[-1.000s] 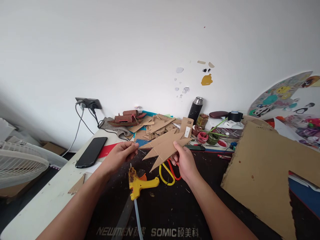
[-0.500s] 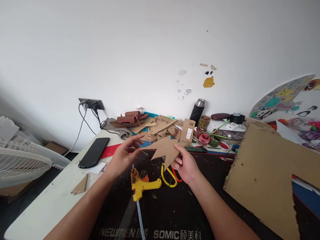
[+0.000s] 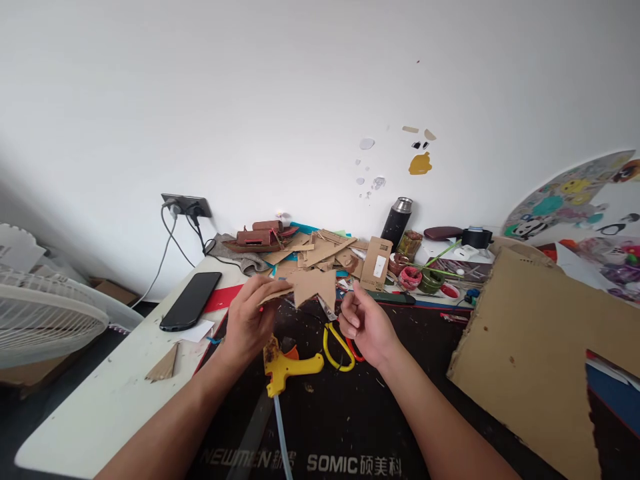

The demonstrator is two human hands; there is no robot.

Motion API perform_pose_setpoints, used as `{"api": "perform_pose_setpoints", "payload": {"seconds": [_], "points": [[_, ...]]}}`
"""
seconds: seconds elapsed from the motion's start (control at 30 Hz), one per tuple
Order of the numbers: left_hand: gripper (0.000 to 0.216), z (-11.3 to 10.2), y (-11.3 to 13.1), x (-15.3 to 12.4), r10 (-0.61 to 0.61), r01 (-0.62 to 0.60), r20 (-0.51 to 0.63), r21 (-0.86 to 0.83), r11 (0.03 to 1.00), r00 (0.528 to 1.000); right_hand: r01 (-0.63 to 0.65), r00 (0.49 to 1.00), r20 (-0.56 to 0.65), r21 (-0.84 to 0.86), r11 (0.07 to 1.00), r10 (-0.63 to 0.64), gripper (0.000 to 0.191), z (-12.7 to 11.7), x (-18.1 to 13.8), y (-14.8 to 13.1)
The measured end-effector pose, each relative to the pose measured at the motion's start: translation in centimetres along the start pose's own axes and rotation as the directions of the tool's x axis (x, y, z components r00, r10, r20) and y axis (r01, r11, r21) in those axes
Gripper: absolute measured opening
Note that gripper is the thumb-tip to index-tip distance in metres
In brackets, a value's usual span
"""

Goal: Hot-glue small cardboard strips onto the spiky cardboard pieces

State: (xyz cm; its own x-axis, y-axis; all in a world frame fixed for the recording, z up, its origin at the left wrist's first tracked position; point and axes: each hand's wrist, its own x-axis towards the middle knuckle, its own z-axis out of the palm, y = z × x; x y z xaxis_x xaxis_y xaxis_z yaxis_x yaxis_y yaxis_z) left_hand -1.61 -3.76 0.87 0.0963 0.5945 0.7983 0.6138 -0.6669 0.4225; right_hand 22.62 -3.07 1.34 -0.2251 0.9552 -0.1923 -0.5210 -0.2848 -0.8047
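My left hand (image 3: pixel 253 315) is closed on a cut cardboard piece (image 3: pixel 316 288) with a zigzag, pointed edge, gripping it at its left end above the dark mat. To the right of the piece, my right hand (image 3: pixel 367 323) is apart from it. Its fingers are loosely curled, with nothing in them. Just below the left hand lies a yellow hot glue gun (image 3: pixel 287 367), a clear glue stick (image 3: pixel 281 433) trailing from its back. Scissors (image 3: pixel 340 348) with yellow and red handles rest beside the right hand, their blades mostly hidden.
Cardboard scraps (image 3: pixel 323 248) and a brown model boat (image 3: pixel 257 238) sit along the wall. Behind the right hand stand a black thermos (image 3: pixel 397 223) and paint jars (image 3: pixel 410 278). A large cardboard sheet (image 3: pixel 525 353) covers the right side. A phone (image 3: pixel 191 301) lies left.
The right hand has let go of the cardboard piece, which the left hand now grips. The piece has turned and shifted slightly left.
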Motion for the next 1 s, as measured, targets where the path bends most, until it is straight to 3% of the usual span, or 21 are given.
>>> {"api": "perform_pose_setpoints", "payload": {"seconds": [0.1,0.27,0.73,1.0], "points": [[0.017,0.0,-0.1,0.4,-0.015,0.023,-0.077,0.102,0.994,0.997,0.019,1.0,-0.024,-0.017,1.0,-0.019,0.055,-0.1,0.1,0.1],[0.016,0.3,-0.4,0.6,-0.035,0.051,-0.106,0.153,0.987,0.994,0.003,1.0,-0.004,-0.057,0.998,-0.003,0.06,0.1,-0.2,0.6],[0.021,0.0,0.4,0.3,-0.036,0.05,-0.116,0.12,0.992,0.993,0.012,1.0,0.026,-0.082,0.997,-0.01,0.06,0.4,-0.3,1.4],[0.018,-0.1,0.4,0.0,-0.049,0.048,-0.103,-0.017,0.999,0.994,-0.001,0.999,0.049,-0.083,0.997,0.005,0.062,0.8,-0.8,1.2]]}}
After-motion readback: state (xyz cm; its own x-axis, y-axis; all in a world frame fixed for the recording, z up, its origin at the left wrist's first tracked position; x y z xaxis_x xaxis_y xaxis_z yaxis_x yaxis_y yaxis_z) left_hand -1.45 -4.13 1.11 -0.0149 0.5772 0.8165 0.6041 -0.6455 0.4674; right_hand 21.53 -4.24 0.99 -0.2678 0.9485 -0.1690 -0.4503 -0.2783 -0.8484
